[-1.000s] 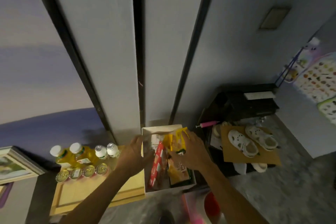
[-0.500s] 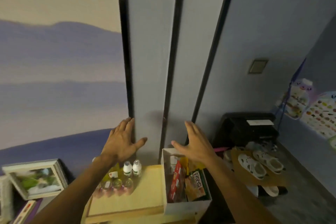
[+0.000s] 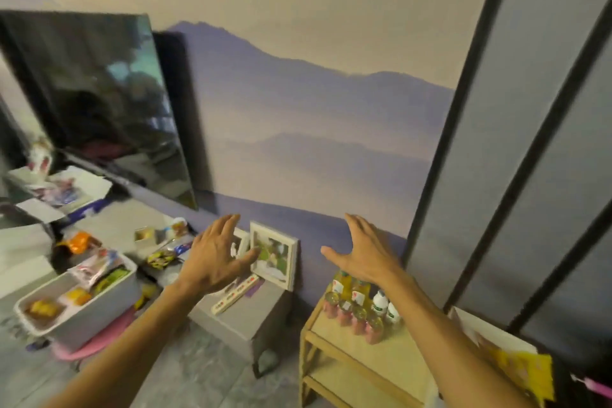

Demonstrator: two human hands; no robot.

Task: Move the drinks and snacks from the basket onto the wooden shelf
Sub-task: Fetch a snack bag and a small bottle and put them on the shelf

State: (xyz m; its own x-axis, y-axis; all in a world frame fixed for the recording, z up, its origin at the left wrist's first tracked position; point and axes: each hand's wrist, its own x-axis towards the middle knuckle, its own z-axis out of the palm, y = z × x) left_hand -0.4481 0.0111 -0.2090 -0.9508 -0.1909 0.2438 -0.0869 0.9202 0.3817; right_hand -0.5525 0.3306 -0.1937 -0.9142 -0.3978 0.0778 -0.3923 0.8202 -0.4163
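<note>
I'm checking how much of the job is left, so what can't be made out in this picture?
- Basket contents: head view, cut off by the right edge and the right forearm; only a yellow packet shows, blurred.
- Bottles on the shelf: labels too small; the rear ones are partly behind the right hand.
- Lower shelf tier: cut off by the bottom edge.
- Left tub: snacks blurred.
- Both hands, left hand included, open and empty.

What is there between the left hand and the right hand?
In the head view, a white picture frame leaning on the wall stands between the left hand and the right hand. Both hands are open and empty.
</note>
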